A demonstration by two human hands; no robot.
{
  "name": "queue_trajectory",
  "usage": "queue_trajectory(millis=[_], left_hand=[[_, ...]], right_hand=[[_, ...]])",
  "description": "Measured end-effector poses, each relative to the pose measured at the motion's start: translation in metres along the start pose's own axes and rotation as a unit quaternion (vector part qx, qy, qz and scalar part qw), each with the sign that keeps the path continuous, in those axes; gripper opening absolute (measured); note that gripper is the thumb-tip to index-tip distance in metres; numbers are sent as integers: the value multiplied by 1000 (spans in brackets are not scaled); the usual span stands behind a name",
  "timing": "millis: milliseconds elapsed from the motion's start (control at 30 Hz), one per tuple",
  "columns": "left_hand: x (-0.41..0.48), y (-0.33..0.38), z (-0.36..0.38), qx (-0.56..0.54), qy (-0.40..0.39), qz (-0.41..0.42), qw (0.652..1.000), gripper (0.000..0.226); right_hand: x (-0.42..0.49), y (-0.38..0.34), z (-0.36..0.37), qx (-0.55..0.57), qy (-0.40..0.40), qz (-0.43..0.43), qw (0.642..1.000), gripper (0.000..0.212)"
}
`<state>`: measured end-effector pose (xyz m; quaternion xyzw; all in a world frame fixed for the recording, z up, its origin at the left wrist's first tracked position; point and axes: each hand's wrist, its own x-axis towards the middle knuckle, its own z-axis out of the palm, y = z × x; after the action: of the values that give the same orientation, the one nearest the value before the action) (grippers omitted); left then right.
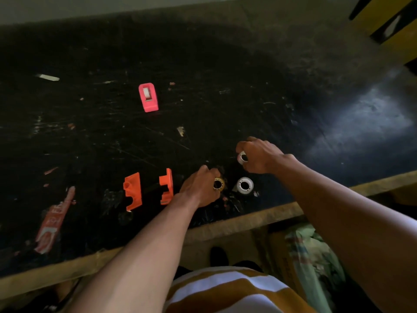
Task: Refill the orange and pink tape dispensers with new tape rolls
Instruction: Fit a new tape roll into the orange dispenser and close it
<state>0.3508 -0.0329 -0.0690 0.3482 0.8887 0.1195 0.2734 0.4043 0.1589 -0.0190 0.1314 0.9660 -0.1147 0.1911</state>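
Note:
The orange dispenser lies apart in two halves, one half (132, 191) left of the other half (166, 186), near the table's front edge. The pink dispenser (148, 97) stands farther back with a white roll inside it. My left hand (199, 187) sits just right of the orange halves, fingers closed around a yellowish tape roll (218, 184). My right hand (257, 156) is a little farther back and grips a small white roll (242, 157). Another white tape roll (245, 185) rests on the table between my hands.
The black scratched table (203, 64) has a wooden front rim (248, 219). An orange-and-white wrapper (54, 220) lies at the left front, with paper scraps (47, 77) scattered about. Below the edge sits a bag of cloth (311, 256). A yellow object (390, 23) is at the far right.

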Motion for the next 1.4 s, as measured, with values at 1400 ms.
queue_trajectory(millis=[1400], left_hand=[[-70, -131, -86, -540, 110, -115, 826, 36]], right_hand=[[27, -181, 6, 544, -98, 8, 834, 40]])
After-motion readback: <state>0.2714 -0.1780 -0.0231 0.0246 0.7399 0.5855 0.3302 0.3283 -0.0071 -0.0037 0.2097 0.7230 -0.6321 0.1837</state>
